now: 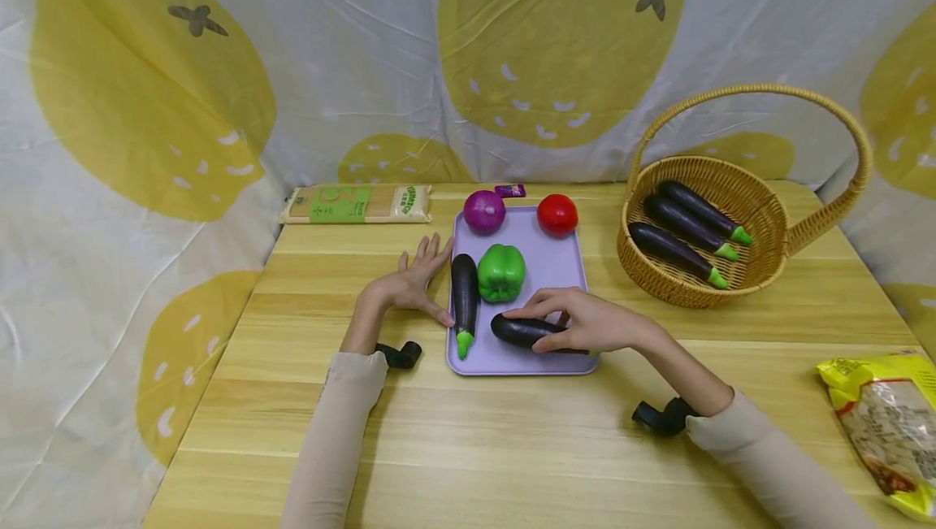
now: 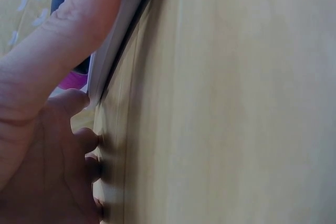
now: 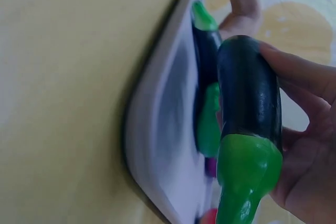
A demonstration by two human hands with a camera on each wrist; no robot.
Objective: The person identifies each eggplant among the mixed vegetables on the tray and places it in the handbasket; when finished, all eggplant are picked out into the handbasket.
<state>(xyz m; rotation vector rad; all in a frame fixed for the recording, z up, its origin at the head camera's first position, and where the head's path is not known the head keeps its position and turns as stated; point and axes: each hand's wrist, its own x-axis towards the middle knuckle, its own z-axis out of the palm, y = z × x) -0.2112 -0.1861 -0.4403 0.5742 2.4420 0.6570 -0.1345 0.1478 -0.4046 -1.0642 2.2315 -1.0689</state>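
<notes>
My right hand point(image 1: 585, 319) pinches an eggplant point(image 1: 517, 332) at the near right of the tray point(image 1: 556, 261); my left hand point(image 1: 409, 284), fingers spread, touches its left edge. A light, level grip should serve, clear of the pepper point(image 1: 501, 273). The table point(image 1: 475, 448) is wooden; lemon-print cloth point(image 1: 351, 41) hangs beyond.
</notes>
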